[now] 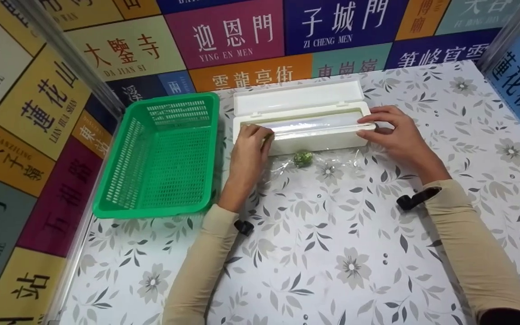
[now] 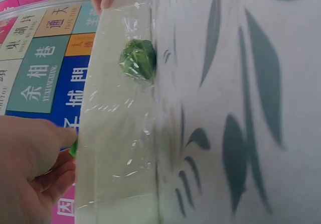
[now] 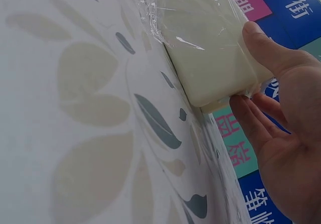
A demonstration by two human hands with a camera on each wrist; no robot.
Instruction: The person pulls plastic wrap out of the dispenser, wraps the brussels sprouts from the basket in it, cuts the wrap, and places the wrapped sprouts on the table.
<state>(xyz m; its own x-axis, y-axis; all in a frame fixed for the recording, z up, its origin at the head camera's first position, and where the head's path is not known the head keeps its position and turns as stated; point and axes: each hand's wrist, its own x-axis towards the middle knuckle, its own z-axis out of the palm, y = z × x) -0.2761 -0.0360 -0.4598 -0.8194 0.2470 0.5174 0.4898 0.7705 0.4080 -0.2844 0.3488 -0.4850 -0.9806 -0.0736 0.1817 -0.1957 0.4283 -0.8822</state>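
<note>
A long white cling film dispenser box [image 1: 318, 143] lies on the table, its lid [image 1: 298, 97] raised at the back and a roll of film [image 1: 305, 124] inside. Clear film [image 2: 120, 133] hangs over the box front and onto the tablecloth. Behind or within that film sits a small round green vegetable [image 1: 303, 159], close against the front. My left hand [image 1: 250, 151] is at the box's left part, its fingers pinching a small bright green piece [image 2: 73, 148] at the top edge. At the right end, my right hand [image 1: 393, 131] grips the box, thumb on the front.
A green plastic basket [image 1: 212, 149] with slotted walls stands left of the box, close to my left forearm. Lettered panels [image 1: 237, 36] rise behind and at both sides. A floral cloth [image 1: 332, 234] covers the table.
</note>
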